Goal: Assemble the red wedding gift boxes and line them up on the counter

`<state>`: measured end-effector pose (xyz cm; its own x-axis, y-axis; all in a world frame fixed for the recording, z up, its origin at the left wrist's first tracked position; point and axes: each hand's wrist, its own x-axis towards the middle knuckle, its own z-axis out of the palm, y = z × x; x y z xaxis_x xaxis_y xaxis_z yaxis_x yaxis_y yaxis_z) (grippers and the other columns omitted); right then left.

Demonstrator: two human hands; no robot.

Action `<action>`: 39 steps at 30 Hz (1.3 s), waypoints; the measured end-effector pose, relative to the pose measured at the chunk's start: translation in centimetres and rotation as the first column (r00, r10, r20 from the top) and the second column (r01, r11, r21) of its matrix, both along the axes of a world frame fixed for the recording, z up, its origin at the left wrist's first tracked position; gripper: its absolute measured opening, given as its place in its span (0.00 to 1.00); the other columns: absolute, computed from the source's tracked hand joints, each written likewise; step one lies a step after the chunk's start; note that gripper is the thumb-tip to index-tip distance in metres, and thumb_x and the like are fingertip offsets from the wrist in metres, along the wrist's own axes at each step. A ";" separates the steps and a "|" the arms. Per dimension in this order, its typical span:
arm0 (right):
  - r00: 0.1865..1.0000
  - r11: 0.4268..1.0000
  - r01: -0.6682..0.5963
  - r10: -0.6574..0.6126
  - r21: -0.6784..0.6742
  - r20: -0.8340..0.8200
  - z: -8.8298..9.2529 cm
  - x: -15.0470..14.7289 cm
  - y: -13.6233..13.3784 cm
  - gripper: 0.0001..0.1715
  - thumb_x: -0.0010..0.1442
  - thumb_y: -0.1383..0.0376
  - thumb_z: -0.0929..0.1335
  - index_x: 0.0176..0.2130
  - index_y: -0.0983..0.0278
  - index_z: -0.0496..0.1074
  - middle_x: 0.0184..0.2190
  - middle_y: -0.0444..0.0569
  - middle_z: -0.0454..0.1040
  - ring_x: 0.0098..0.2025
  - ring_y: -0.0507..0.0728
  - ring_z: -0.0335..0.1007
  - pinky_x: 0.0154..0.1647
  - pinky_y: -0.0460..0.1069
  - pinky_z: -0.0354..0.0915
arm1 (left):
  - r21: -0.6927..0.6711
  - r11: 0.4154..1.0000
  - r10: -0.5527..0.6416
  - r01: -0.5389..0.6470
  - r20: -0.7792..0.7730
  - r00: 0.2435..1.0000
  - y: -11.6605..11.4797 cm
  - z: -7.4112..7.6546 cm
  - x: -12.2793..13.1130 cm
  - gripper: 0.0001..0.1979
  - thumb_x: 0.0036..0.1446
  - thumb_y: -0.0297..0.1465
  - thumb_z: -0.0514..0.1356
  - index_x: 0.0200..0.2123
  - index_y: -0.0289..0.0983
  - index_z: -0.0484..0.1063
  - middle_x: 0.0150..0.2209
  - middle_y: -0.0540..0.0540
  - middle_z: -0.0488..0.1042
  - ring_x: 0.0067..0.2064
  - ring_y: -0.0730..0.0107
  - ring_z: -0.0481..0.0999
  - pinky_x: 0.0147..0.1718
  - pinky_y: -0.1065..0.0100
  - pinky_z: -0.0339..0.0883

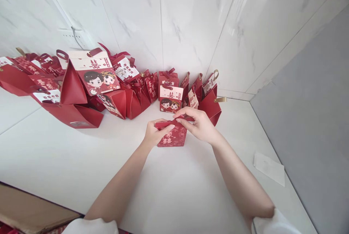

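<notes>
A small red gift box [174,138] with pale printed characters stands upright on the white table, between my two hands. My left hand [157,132] grips its upper left side, the thumb lying across the front near the top. At the upper right, my right hand [198,124] pinches a strip of dark red ribbon [180,118] at the box's top edge. Part of the top is hidden behind my fingers. Just behind it stands a red and cream gift box [171,99] with two cartoon figures.
Many red gift boxes [79,92] are heaped along the tiled wall [191,19], mostly to the left. Another red box [211,107] with a gold loop stands at right. A white paper piece [269,168] lies near the table's right edge. Cardboard [32,208] shows at lower left.
</notes>
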<state>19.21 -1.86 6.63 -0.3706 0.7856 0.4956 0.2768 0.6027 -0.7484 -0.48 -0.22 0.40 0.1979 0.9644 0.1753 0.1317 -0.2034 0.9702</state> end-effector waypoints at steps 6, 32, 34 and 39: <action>0.992 0.998 0.002 0.005 -0.057 0.124 0.6 2.3 0.1 0.11 0.61 0.67 0.66 0.45 0.59 0.73 0.43 0.46 0.76 0.43 0.56 0.74 0.44 0.52 0.71 | -0.068 0.993 0.100 -0.092 0.128 0.987 0.6 -1.3 0.1 0.16 0.48 0.42 0.66 0.31 0.33 0.77 0.30 0.45 0.77 0.32 0.67 0.75 0.31 0.70 0.68; 0.907 0.994 -0.017 -0.028 0.104 0.420 0.9 2.9 -1.0 0.07 0.64 0.66 0.66 0.40 0.61 0.74 0.37 0.48 0.78 0.38 0.56 0.75 0.38 0.49 0.68 | -0.001 0.981 0.188 -0.194 0.265 0.946 1.4 -2.8 0.0 0.15 0.50 0.41 0.66 0.30 0.34 0.73 0.30 0.46 0.78 0.30 0.69 0.75 0.30 0.71 0.68; 0.923 0.993 0.030 -0.072 0.116 0.378 0.5 2.6 -0.8 0.07 0.63 0.63 0.66 0.39 0.60 0.75 0.38 0.48 0.78 0.39 0.57 0.75 0.40 0.50 0.69 | 0.012 0.967 0.244 -0.256 0.262 0.934 1.3 -3.0 0.3 0.15 0.50 0.41 0.65 0.30 0.34 0.73 0.30 0.46 0.77 0.30 0.69 0.74 0.30 0.71 0.68; 0.973 0.988 0.155 -0.154 0.009 0.174 -0.6 1.9 0.3 0.08 0.61 0.64 0.67 0.42 0.59 0.73 0.36 0.46 0.78 0.37 0.55 0.75 0.40 0.50 0.71 | 0.044 0.939 0.319 -0.342 0.261 0.911 0.8 -3.1 0.8 0.17 0.56 0.44 0.59 0.29 0.35 0.70 0.27 0.49 0.72 0.28 0.72 0.70 0.29 0.72 0.65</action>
